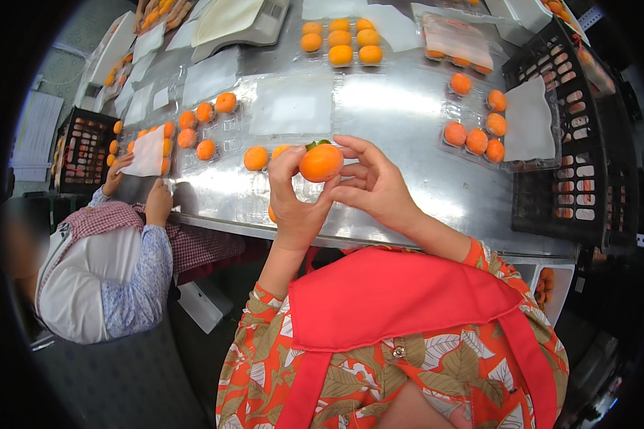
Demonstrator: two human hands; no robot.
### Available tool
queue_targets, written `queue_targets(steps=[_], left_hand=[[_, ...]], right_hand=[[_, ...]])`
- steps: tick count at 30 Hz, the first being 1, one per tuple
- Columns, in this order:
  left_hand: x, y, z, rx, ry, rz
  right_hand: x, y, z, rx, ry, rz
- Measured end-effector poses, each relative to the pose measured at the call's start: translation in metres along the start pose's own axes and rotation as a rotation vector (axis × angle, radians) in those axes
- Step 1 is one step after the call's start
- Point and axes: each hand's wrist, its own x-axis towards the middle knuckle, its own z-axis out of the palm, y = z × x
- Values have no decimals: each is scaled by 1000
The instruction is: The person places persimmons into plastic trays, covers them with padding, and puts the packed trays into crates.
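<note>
A ripe orange persimmon with a green calyx is held up above the steel table's near edge. My left hand grips it from the left and below, between thumb and fingers. From the right, my right hand curls its fingertips and thumb against the same fruit. Under my hands lies a clear plastic clamshell tray, partly hidden by them. In its far row sits another persimmon, and more fruit shows behind my left hand. A white liner sheet covers the tray's opened lid.
To the right, a part-filled clamshell lies beside black plastic crates. Another tray of persimmons and a weighing scale stand farther back. On the left, a co-worker's hand touches a sheet over a filled tray.
</note>
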Motion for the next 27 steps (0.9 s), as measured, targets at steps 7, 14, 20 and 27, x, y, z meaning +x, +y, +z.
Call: queue_targets(steps=[7,14,20,27], left_hand=[[9,13,12,85,-79,103],[9,17,7,-381,-235,-255],[11,16,1,-660,-300,-523],[8,16,8,-705,-278,-605]], right_hand=[[0,2,-7,96,57,-50],[-3,6,-22,-32,27,-172],[-7,10,-25,-131,20,-183],[-11,9,-26,-431,30,-280]])
